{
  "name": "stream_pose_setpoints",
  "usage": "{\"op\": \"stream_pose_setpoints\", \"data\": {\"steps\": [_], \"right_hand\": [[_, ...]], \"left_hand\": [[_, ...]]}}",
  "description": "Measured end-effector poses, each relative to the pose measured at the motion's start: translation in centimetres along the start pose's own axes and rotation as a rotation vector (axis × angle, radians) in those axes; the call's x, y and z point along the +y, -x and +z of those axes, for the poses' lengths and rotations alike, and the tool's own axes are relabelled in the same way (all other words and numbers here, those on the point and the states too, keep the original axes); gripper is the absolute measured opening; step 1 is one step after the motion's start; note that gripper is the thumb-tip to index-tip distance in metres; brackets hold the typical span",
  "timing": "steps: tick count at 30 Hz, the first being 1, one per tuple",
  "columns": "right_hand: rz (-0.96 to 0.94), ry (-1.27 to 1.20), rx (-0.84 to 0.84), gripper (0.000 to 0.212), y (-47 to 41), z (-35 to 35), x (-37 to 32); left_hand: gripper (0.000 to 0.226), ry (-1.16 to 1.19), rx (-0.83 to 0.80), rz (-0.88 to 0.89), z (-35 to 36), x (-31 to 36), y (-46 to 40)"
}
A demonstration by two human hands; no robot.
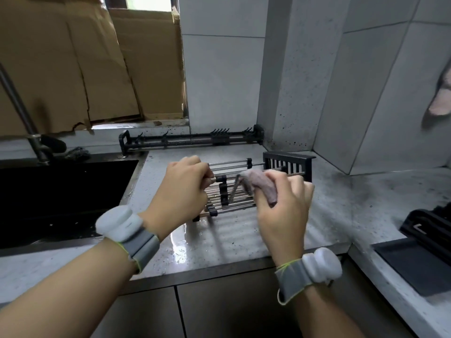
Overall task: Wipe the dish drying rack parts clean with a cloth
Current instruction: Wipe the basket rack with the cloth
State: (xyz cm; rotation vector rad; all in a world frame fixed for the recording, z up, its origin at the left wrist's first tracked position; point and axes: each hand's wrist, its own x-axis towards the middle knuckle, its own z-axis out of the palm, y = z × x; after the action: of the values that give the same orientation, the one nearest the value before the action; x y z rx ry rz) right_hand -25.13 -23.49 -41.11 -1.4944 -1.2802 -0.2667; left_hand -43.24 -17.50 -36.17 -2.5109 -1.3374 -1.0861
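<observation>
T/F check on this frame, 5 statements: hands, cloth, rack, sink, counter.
1. The right hand grips the cloth. True.
2. The left hand hangs free, touching nothing. False: it holds the left end of the metal rod rack.
3. The rack sits inside the sink. False: it is over the countertop, right of the sink.
4. A black slotted piece is at the rack's far right end. True.
5. The countertop in front of the rack is dry. False: a wet, shiny patch shows there.
</observation>
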Motion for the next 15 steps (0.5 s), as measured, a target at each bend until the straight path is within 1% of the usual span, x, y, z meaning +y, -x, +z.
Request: {"op": "stream_pose_setpoints", "data": {"steps": [3, 5, 6, 8, 9, 12, 15], "right_hand": [[-0.148, 0.01, -0.084, 0.016, -0.1, 1.0, -1.8], [-0.267, -0.037, -0.127, 0.014, 0.6, 1.8, -3.3], [-0.337, -0.063, -0.142, 0.014, 0.9, 2.1, -3.7], [-0.451, -0.09, -0.135, 0.015, 1.0, 2.6, -3.8], [-0.484, -0.08, -0.121, 0.017, 0.9, 2.7, -3.7], [-0.506, -0.02, -0.094, 0.024, 0.3, 2.9, -3.8], [-0.552, -0.003, -0.151, 0.025, 0.2, 2.5, -4.2]], "left_hand": [[0.017, 0.027, -0.031, -0.017, -0.5, 0.5, -0.7], [0.028, 0.041, -0.079, -0.041, -0.9, 0.9, -1.0], [0.029, 0.051, -0.095, -0.062, -1.2, 1.0, -1.2], [0.021, 0.076, -0.103, -0.094, -1.8, 1.2, -1.7], [0.017, 0.082, -0.118, -0.102, -2.2, 1.2, -2.0], [0.027, 0.077, -0.238, -0.153, -3.6, 1.7, -3.3], [0.035, 0.184, -0.386, -0.257, -4.8, 2.1, -4.5]]}}
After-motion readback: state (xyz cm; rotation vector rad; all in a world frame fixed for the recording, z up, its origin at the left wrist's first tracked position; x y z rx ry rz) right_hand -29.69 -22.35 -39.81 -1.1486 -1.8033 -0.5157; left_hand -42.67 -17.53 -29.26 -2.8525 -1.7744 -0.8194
